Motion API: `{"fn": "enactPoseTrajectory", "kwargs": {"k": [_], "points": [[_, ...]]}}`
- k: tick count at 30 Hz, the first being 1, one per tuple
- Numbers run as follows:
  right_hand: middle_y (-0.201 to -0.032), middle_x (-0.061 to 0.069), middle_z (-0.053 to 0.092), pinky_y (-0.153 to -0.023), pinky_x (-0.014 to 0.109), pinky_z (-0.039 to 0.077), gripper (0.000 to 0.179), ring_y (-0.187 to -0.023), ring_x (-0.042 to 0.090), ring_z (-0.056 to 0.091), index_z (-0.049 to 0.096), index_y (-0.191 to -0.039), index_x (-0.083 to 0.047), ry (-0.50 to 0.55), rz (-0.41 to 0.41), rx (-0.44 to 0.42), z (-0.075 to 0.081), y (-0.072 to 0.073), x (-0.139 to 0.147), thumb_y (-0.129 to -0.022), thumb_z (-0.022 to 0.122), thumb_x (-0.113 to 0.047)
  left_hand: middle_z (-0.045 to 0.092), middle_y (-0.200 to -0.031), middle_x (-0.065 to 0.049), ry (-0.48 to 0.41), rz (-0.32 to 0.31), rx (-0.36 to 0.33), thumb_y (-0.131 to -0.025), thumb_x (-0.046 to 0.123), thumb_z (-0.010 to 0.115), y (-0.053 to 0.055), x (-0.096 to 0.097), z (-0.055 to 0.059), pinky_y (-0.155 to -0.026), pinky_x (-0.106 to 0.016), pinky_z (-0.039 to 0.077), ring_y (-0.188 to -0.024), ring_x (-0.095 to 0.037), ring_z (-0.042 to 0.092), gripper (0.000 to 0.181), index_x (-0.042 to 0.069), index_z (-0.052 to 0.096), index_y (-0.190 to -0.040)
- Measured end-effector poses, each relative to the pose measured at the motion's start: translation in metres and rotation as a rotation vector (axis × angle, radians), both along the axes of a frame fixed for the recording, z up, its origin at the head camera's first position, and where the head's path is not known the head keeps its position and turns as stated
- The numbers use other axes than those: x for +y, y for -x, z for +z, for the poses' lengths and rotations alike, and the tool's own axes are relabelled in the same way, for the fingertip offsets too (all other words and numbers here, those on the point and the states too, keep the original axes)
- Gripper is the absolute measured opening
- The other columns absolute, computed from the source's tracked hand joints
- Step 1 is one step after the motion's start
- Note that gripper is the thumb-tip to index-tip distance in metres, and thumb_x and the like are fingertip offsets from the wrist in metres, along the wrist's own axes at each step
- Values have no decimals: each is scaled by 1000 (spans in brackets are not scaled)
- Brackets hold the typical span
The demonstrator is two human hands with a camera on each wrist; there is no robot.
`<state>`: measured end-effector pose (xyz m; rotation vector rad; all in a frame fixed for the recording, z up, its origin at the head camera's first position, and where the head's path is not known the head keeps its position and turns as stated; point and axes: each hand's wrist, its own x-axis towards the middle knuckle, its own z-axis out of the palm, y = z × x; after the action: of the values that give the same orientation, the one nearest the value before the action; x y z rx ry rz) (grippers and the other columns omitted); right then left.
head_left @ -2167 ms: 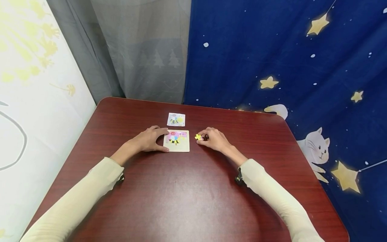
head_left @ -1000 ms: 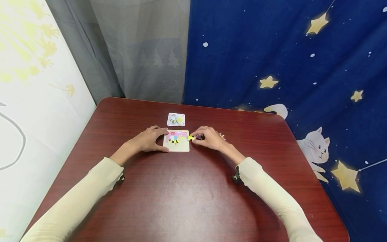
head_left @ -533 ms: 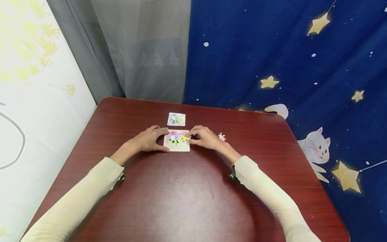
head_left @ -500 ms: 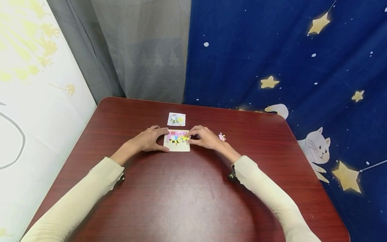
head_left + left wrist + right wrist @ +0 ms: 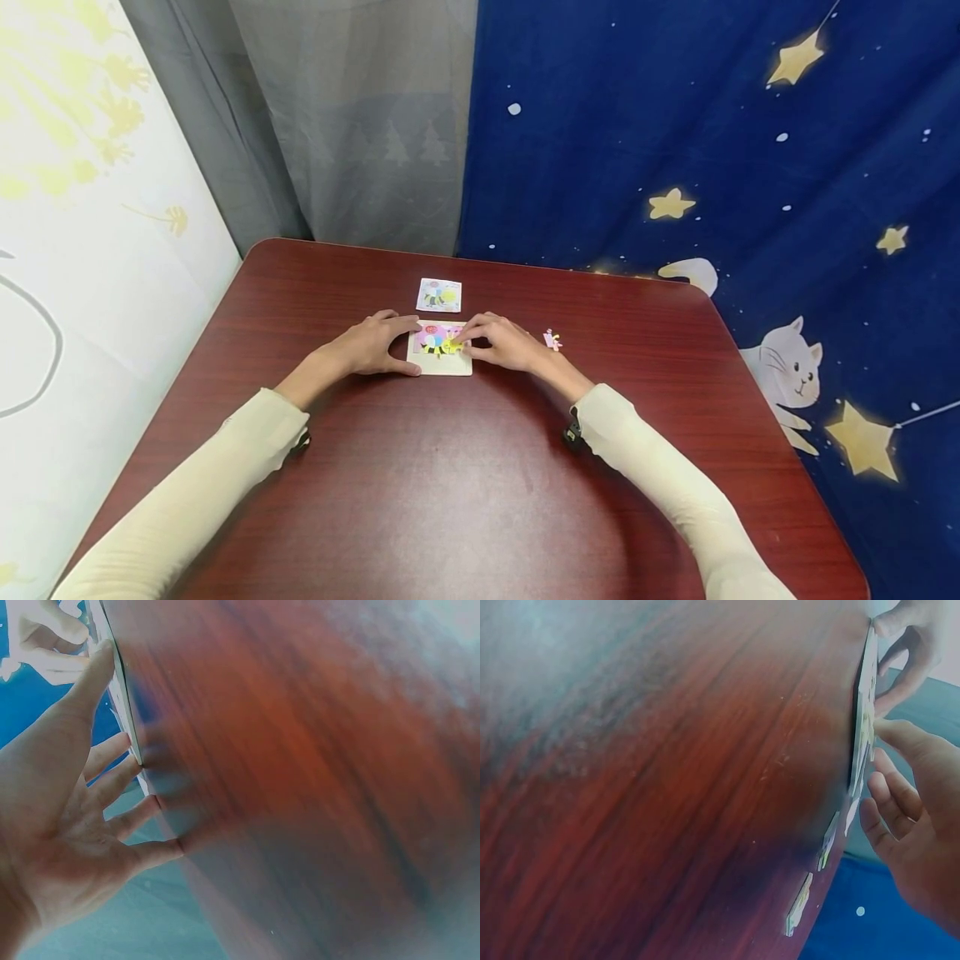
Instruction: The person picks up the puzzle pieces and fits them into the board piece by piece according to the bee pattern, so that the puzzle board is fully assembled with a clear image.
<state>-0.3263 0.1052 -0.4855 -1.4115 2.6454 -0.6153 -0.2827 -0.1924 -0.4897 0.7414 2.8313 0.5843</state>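
Note:
A small pale puzzle tray point(image 5: 441, 367) lies on the table, part filled with a bee picture on pink. My left hand point(image 5: 366, 343) rests at its left side, thumb at the near corner and index finger at the far one. Seen from the left wrist, that hand's fingers point(image 5: 124, 780) are fairly straight and spread, their tips by the tabletop. My right hand point(image 5: 506, 342) reaches over the tray's right edge and pinches a yellow puzzle piece point(image 5: 454, 342) low over the picture, its fingertips partly covering it. In the right wrist view the tray point(image 5: 864, 705) appears edge-on.
A printed bee card point(image 5: 439, 296) lies just beyond the tray. A loose pink-and-yellow puzzle piece point(image 5: 552, 340) sits right of my right hand; the right wrist view shows loose pieces point(image 5: 799, 904) on the table point(image 5: 480, 467). Curtains point(image 5: 570, 167) hang behind the far edge.
My right hand has moved left, carrying the yellow puzzle piece from the table beside the tray onto the picture. The loose pink piece has come into view behind it. The left hand stays put.

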Motion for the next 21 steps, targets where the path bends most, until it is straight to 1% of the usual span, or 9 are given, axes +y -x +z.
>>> {"fn": "enactPoseTrajectory", "kwargs": {"k": [6, 14, 21], "points": [[-121, 2, 69, -102, 35, 49, 22, -118, 19, 58, 79, -121, -16, -38, 7, 15, 0, -1, -2, -100, 70, -16, 47, -160, -7, -3, -1, -1, -81, 60, 84, 0, 0, 2, -108, -67, 40, -149, -42, 35, 88, 18, 54, -152], [-121, 2, 69, -98, 33, 50, 22, -116, 18, 57, 79, -120, -18, -69, 35, 51, 0, 0, -2, -101, 69, -15, 47, -159, -7, -2, -5, 5, -81, 61, 83, 1, 0, 1, -107, -67, 41, -148, -42, 35, 88, 18, 54, -152], [-121, 0, 68, -94, 33, 53, 21, -115, 17, 57, 80, -120, -20, -110, 21, 94, -1, -3, -5, -102, 69, -18, 48, -159, -7, -1, -7, 3, -81, 62, 83, 1, -1, 0, -107, -67, 40, -148, -42, 35, 88, 18, 54, -152]]}}
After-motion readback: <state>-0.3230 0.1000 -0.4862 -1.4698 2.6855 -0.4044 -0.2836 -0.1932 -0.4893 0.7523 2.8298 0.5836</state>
